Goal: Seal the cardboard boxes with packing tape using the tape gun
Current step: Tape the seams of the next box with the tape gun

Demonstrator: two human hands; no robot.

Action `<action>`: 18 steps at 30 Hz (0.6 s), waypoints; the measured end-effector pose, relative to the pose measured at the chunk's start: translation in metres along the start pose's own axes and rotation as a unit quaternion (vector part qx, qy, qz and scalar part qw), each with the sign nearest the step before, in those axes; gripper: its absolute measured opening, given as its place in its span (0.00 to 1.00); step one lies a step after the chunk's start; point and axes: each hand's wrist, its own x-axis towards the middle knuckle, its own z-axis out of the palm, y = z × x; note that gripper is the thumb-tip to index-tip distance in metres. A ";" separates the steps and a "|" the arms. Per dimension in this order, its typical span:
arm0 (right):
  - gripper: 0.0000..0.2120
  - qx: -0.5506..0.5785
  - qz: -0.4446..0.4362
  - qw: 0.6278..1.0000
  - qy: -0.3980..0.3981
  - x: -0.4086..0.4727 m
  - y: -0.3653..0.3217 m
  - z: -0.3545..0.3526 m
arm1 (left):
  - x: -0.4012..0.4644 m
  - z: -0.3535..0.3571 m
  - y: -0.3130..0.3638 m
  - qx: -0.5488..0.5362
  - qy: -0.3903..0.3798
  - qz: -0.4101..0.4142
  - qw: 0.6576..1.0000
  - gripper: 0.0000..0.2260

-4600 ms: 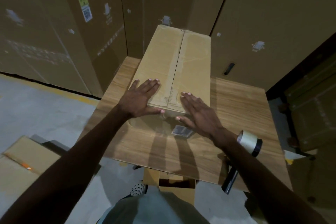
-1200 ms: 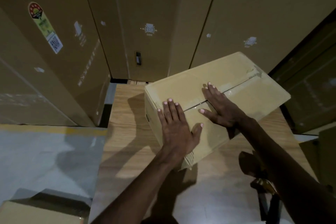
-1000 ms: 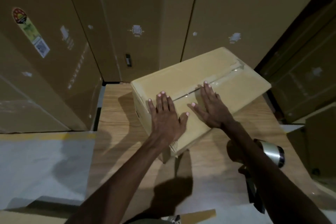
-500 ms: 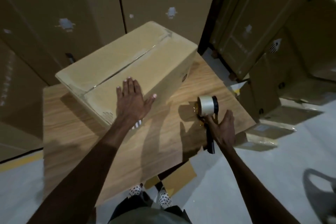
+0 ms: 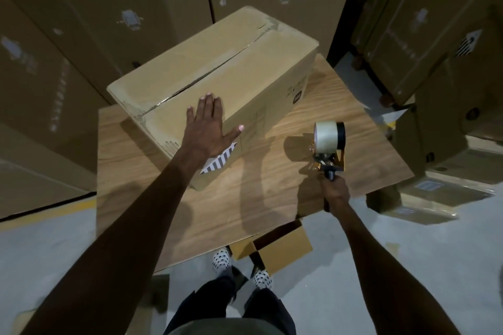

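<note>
A closed cardboard box [image 5: 231,62] lies at an angle on the wooden table [image 5: 258,185], its top seam running from near left to far right with shiny tape along it. My left hand [image 5: 208,128] rests flat with straight fingers on the box's near top edge. To the right, my right hand [image 5: 334,190] grips the black handle of the tape gun [image 5: 329,144], which carries a clear tape roll and stands just above the table, apart from the box.
Tall stacked cartons [image 5: 109,8] wall in the back and left. More boxes [image 5: 449,90] stand on the right, some low on the floor. A small open carton [image 5: 275,247] sits on the floor under the table's near edge, by my feet.
My right hand left the box top, took hold of the tape gun's handle and raised it upright. The left hand stays flat on the box. The view shifted right.
</note>
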 end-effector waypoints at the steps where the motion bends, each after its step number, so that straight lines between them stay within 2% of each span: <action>1: 0.17 -0.007 -0.013 1.000 0.002 -0.001 -0.005 -0.002 | 0.000 -0.001 0.000 -0.003 -0.003 0.001 1.000 0.44; 5: 0.17 0.027 -0.022 0.999 0.011 -0.011 -0.023 -0.017 | 0.000 -0.005 0.000 -0.024 -0.015 0.003 1.000 0.44; 9: 0.03 0.137 -0.051 0.988 -0.041 -0.045 -0.044 -0.046 | 0.003 -0.009 0.001 -0.049 -0.026 0.003 0.998 0.44; 11: 0.03 0.163 -0.073 0.982 -0.053 -0.068 -0.061 -0.059 | 0.004 -0.012 0.001 -0.076 -0.032 -0.003 0.997 0.44; 14: 0.05 0.208 -0.092 0.971 -0.068 -0.099 -0.093 -0.069 | 0.007 -0.023 -0.001 -0.144 -0.045 -0.015 0.988 0.42; 16: 0.04 0.192 -0.101 0.973 -0.082 -0.121 -0.118 -0.070 | 0.008 -0.030 -0.004 -0.202 -0.035 -0.010 0.979 0.38; 18: 0.04 0.180 -0.110 0.972 -0.102 -0.143 -0.144 -0.063 | 0.011 -0.039 -0.009 -0.308 -0.016 -0.006 0.951 0.32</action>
